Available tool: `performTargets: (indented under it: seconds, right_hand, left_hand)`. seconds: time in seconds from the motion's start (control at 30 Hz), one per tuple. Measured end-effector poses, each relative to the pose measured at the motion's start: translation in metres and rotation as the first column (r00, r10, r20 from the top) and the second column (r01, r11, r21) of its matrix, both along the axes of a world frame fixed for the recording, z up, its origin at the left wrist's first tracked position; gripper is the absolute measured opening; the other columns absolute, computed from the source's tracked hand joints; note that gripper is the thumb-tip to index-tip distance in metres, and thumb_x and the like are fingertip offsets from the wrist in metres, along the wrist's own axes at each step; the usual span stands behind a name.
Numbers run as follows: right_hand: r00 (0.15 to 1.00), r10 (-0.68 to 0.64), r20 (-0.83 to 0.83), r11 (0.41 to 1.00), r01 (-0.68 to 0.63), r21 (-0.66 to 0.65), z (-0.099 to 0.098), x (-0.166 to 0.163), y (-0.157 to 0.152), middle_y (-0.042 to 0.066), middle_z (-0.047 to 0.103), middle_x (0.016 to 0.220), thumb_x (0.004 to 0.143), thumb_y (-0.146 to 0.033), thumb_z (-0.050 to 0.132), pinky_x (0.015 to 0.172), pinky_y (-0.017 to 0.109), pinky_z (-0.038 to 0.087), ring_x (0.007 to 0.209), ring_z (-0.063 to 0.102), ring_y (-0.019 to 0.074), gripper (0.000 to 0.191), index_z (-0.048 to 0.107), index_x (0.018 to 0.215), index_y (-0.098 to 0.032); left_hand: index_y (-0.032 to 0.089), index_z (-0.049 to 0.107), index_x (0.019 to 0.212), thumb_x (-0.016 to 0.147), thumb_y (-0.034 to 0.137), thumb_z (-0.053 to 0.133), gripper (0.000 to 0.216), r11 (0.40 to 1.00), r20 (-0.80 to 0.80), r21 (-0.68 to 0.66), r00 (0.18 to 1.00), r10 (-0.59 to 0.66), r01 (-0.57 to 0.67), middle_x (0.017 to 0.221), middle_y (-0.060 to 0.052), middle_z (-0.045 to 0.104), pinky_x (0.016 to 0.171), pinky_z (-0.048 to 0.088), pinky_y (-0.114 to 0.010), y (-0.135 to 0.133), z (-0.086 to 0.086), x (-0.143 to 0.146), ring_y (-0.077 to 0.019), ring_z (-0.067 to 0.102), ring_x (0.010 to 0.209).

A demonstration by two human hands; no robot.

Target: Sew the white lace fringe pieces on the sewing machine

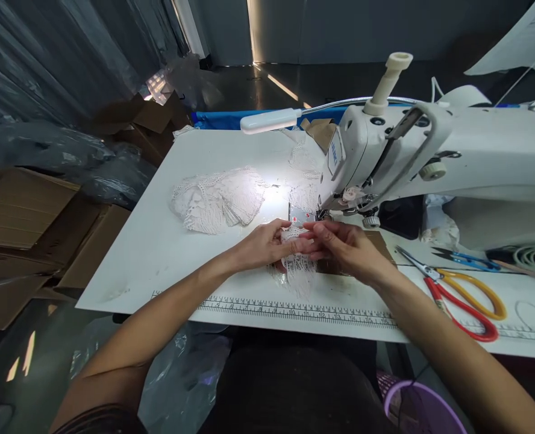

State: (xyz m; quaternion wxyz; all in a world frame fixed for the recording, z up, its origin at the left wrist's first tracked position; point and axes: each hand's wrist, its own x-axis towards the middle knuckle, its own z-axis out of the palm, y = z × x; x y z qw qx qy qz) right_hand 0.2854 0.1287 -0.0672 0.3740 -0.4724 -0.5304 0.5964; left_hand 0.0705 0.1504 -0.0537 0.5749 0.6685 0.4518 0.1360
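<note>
At the centre of the frame, the left hand (270,244) and right hand (346,248) meet, fingers nearly closed, both pinching the lace (300,277) in front of the machine's (353,135) needle end, probably to keep it flat. The lamp (271,121) above lights that spot. The pile (222,199) lies left of centre; scissors (452,292) rest lower right, seemingly for easy reach.

The left forearm (177,301) and right forearm (443,340) reach forward and converge. The left hand (265,244) curls, thumb extended inward; the right hand (346,244) bends its fingers, their tips close to the left thumb.
</note>
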Motion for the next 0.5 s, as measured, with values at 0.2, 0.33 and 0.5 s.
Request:
performTargets:
  seconds: [0.2,0.33,0.5]
  right_hand:
    - [0.745,-0.144,0.651,0.833,-0.263,0.486,-0.011,0.034,0.002,0.009,0.068,0.096,0.096,-0.031,0.048,0.081,0.040,0.053,0.086,0.065,0.0224,0.031,0.067,0.117,-0.020]
    - [0.589,-0.198,0.783,0.614,-0.548,0.568,-0.025,0.035,0.000,0.015,0.058,0.109,0.096,-0.027,0.044,0.085,0.048,0.049,0.100,0.056,0.0290,0.036,0.063,0.127,-0.023]
    - [0.562,-0.274,0.780,0.607,-0.528,0.594,-0.037,0.036,0.005,0.015,0.053,0.106,0.097,-0.030,0.043,0.080,0.048,0.049,0.093,0.054,0.0281,0.038,0.061,0.130,-0.021]
  left_hand:
    - [0.013,0.045,0.137,0.086,0.039,0.059,0.059,0.974,-0.246,0.224,0.969,0.039,0.018,0.102,-0.014,0.068,0.065,0.055,-0.032,-0.008,0.005,0.005,-0.0204,0.070,0.070]
    - [0.013,0.046,0.137,0.083,0.038,0.061,0.062,0.939,-0.343,0.342,0.936,0.081,0.044,0.097,-0.013,0.071,0.066,0.053,-0.033,-0.004,0.006,0.006,-0.0243,0.069,0.080]
    - [0.014,0.045,0.138,0.085,0.039,0.062,0.061,0.910,-0.304,0.414,0.939,0.159,-0.020,0.089,-0.008,0.070,0.059,0.050,-0.029,0.002,0.001,0.006,-0.0188,0.066,0.068]
